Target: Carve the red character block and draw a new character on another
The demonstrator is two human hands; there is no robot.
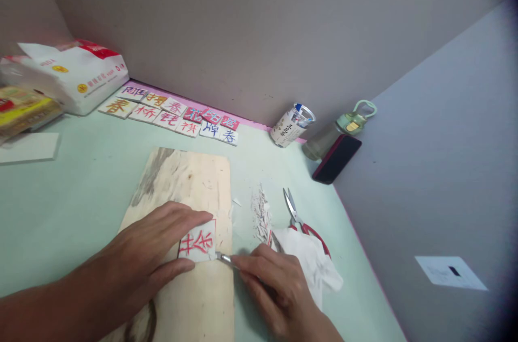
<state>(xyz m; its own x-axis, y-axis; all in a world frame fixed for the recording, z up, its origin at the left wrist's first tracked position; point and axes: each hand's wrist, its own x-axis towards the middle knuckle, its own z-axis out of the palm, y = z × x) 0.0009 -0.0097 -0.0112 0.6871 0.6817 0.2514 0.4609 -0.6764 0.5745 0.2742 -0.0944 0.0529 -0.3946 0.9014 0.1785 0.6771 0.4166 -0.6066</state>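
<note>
A small white tile (pixel 198 243) with a red painted character lies flat on a wooden board (pixel 194 299). My left hand (pixel 141 247) pins it there, its fingers along the far edge and the thumb at the near side. In my right hand (pixel 275 282) a silver craft knife (pixel 225 259) is pinched like a pen. Its tip meets the tile's lower right corner. Most of the knife's handle is hidden by my fingers. Grey and white shavings (pixel 263 215) are heaped beyond the right hand, to the right of the board.
Several character tiles (pixel 170 115) stand in rows by the back wall. A pack of tissues (pixel 93 77) is at the far left. Along the right are a can (pixel 288 129), a bottle (pixel 324 139), a leaning phone (pixel 338 159), scissors (pixel 297 215) and a white cloth (pixel 307 258).
</note>
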